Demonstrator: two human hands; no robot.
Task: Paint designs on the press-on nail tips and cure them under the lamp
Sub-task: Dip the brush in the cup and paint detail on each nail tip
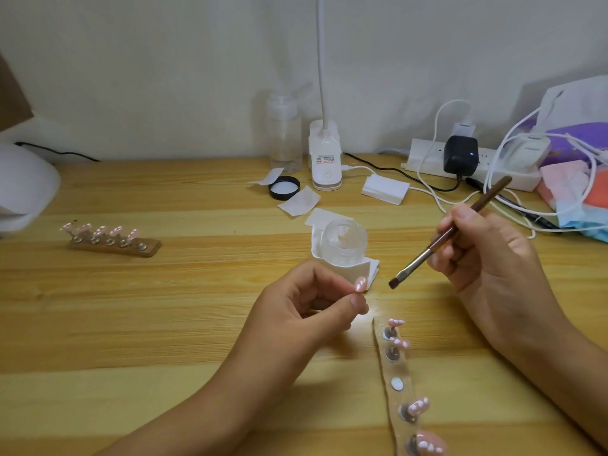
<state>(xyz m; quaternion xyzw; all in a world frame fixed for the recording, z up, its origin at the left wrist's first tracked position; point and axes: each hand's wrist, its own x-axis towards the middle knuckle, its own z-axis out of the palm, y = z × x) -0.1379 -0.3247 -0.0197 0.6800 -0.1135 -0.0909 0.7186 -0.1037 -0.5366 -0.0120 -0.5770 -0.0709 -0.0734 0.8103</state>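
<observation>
Your wooden table [164, 324] carries everything, with the white domed lamp [23, 189] at its far left edge, well apart from your hands. Your right hand [487, 255] grips the brush [437, 238] mid-handle like a pen, its bristles hanging just beside the tip but not touching it. Your left hand [306, 311] pinches one pink nail tip [361, 284] between thumb and forefinger, above the table and in front of the small clear jar [343, 238]. The near strip [393, 371] shows one bare stud [397, 384], probably this tip's seat. The tip looks feather-light, thin and glossy, so it is likely to slip or flick away. Hold it by the underside or edges, since the white marks may be wet.
</observation>
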